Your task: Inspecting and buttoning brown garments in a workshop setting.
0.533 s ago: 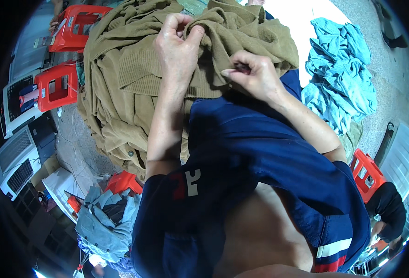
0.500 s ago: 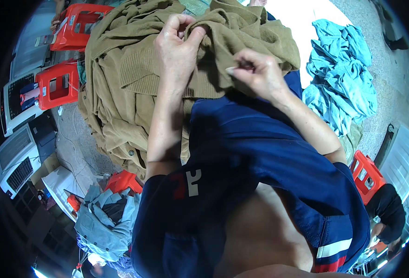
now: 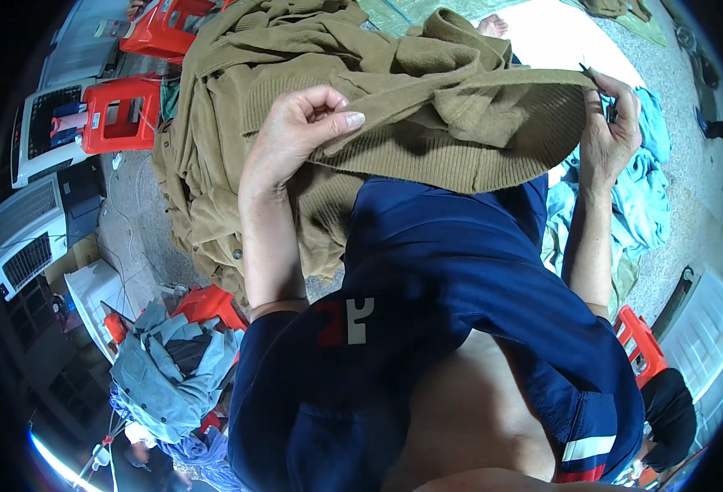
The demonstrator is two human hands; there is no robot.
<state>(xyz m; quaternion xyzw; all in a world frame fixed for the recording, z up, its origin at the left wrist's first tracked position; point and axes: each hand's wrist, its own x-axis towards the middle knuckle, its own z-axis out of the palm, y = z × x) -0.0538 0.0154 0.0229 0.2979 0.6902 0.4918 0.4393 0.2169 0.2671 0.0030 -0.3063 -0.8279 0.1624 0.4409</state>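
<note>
A brown knit sweater (image 3: 493, 156) is stretched sideways over my lap, its ribbed band hanging in a curve towards me. My left hand (image 3: 292, 135) pinches the band's left end between thumb and fingers. At the far right end, my right hand (image 3: 611, 135) is closed on the knit edge. Something small, dark and pointed (image 3: 611, 109) also shows among the right fingers; its kind is too small to tell. More brown knitwear (image 3: 214, 156) with buttons is heaped on the left and beyond my hands.
Light blue garments (image 3: 644, 197) lie in a pile at my right. Red plastic stools (image 3: 124, 111) stand along the left, near white appliances (image 3: 29, 225). Grey-blue clothing (image 3: 161, 369) is piled at the lower left. Other people are partly visible, including one in black (image 3: 669, 418) at the lower right.
My hands have moved apart: the right went far to the right and the left came slightly nearer. The bunched sweater edge is now drawn out wide between them.
</note>
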